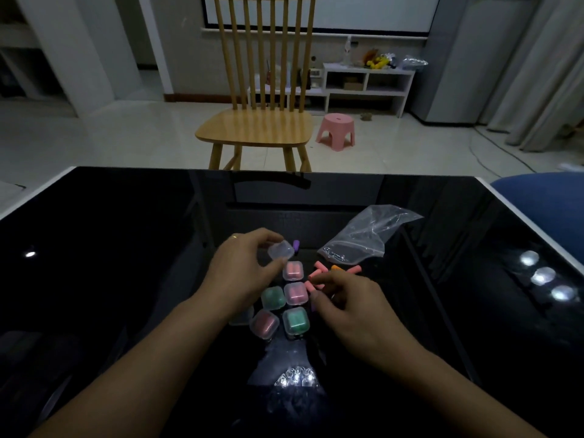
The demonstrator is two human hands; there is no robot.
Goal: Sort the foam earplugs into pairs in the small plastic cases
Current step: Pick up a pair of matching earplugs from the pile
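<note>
Now left hand (243, 267) pinches clear case (280, 251), tilted flat-side up.

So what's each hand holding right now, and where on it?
Left hand pinches an empty clear case by its edges. Right hand has fingertips on a pink earplug; whether it grips it cannot be told.

Glossy black table (126, 279), clear-plastic cases (295, 293)

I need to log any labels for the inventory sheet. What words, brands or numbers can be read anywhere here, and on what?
None can be read.
Plastic cases: no visible print.
Clear bag: no legible print.
Shelf items at the back: too small and blurred to read.
</note>
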